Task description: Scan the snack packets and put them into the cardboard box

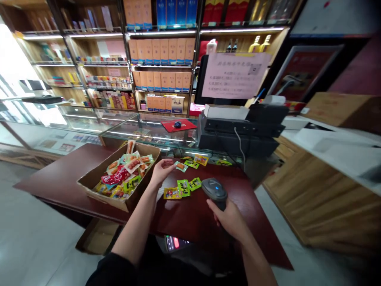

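Note:
My right hand (230,218) grips the handle of a dark barcode scanner (214,188), a small blue light showing on its top. The scanner's head points over the table toward the snack packets. My left hand (162,171) has its fingertips closed at the left edge of a small packaged sausage (181,167). Below that packet lie a yellow snack packet (172,193) and green snack packets (183,188). More green and yellow packets (201,159) are by the glass counter. Left of my left hand stands an open cardboard box (119,203) filled with sausages and snack packets.
Everything rests on a dark red table (190,218) against a glass counter (143,127). A checkout machine (238,135) with a pink notice (235,75) stands behind. A red mat (190,125) bears a mouse (177,124). A lit phone (175,242) shows below the table edge.

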`<state>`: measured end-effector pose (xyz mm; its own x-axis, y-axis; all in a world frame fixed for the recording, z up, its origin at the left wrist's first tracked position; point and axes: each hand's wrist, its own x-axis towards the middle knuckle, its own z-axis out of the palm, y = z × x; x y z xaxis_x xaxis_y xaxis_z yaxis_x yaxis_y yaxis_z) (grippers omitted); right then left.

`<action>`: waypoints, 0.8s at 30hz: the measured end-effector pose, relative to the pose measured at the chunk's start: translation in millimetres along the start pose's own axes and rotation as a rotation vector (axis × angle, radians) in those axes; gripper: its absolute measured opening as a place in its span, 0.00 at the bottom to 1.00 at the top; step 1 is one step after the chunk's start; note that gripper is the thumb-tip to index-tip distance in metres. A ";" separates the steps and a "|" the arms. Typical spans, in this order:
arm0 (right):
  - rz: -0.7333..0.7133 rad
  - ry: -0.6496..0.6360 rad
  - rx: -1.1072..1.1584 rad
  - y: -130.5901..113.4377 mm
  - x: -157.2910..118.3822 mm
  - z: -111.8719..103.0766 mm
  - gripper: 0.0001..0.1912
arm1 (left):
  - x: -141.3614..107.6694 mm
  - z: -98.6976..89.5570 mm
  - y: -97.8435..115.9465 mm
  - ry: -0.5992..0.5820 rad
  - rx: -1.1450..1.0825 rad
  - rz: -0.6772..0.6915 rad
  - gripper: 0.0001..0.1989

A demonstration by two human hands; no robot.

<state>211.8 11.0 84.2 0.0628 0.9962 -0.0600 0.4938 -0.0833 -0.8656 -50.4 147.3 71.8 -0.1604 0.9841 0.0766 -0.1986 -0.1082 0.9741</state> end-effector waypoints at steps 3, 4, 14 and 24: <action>-0.007 0.058 -0.003 9.9 -10.6 -12.4 0.18 | -2.4 33.8 -27.0 -0.126 0.101 0.000 0.23; -0.006 0.072 -0.007 13.4 -13.9 -16.2 0.18 | -3.5 43.5 -34.3 -0.158 0.180 0.011 0.21; 0.090 0.152 0.009 38.4 -36.4 -41.2 0.19 | -20.4 90.2 -46.1 -0.415 1.540 0.101 0.20; 0.114 0.152 0.058 48.7 -38.7 -39.3 0.19 | -16.0 93.9 -58.4 -0.358 1.230 0.048 0.13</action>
<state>267.5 -32.6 63.8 0.2478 0.9649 -0.0873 0.4257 -0.1893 -0.8848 54.6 151.1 33.7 0.1630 0.9865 -0.0171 0.8511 -0.1318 0.5082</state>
